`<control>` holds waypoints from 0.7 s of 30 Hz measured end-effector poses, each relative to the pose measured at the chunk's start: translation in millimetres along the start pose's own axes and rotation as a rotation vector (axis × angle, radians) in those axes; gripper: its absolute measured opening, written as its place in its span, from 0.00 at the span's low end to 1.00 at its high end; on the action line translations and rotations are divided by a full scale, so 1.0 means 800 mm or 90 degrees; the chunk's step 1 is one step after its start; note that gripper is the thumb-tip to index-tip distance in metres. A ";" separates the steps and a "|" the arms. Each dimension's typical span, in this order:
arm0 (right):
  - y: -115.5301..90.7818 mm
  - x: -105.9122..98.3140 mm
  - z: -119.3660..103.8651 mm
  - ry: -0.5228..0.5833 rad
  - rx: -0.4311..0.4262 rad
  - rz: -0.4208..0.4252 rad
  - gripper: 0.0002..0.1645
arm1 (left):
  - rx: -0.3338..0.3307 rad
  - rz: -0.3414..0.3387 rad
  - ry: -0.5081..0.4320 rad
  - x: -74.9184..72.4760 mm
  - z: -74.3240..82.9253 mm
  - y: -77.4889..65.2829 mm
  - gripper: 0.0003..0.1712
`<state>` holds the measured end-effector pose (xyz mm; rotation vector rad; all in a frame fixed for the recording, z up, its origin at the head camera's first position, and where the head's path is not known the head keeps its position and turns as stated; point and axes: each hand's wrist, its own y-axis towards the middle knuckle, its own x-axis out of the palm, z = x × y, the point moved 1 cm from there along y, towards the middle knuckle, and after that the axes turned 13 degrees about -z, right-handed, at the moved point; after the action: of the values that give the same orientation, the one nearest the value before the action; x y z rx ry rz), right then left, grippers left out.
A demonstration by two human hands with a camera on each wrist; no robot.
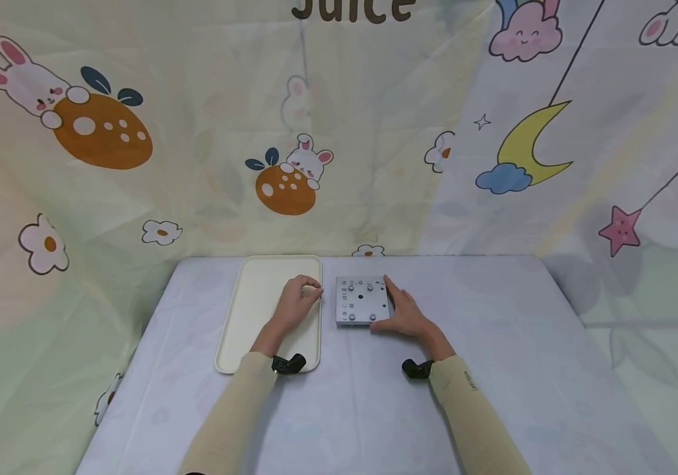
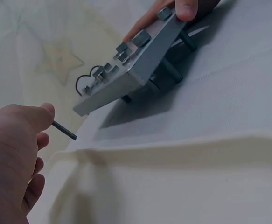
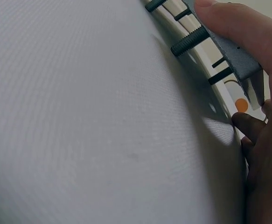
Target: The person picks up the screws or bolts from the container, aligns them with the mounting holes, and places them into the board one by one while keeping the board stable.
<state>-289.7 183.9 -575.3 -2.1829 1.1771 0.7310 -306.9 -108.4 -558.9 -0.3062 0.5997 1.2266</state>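
Note:
A square metal plate (image 1: 361, 306) lies level just right of the tray, its top dotted with bolt heads and holes. Threaded bolt shanks (image 3: 190, 41) stick out below its underside; whether they touch the table I cannot tell. My right hand (image 1: 408, 318) grips the plate's right side, thumb at the near edge and fingers toward the far corner. Above the tray's right rim, my left hand (image 1: 295, 306) pinches a thin dark threaded screw (image 2: 65, 130) between thumb and forefinger. The screw's upper end is hidden in the fingers.
A cream tray (image 1: 254, 310) with a low raised rim lies under my left hand. The table (image 1: 363, 402) has a white cloth. A printed curtain (image 1: 374, 165) hangs along the table's back edge and sides.

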 end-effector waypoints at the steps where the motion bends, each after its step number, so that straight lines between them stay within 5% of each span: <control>1: 0.001 -0.001 0.000 -0.003 -0.002 0.001 0.80 | 0.004 0.004 -0.004 0.001 0.002 0.002 0.06; 21: -0.002 0.002 0.002 0.015 0.024 0.009 0.80 | 0.038 -0.011 -0.046 0.033 0.059 0.037 0.07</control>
<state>-288.1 184.4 -577.2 -2.1589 1.2102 0.6858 -316.6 -53.1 -533.4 -0.2153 0.5684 1.1964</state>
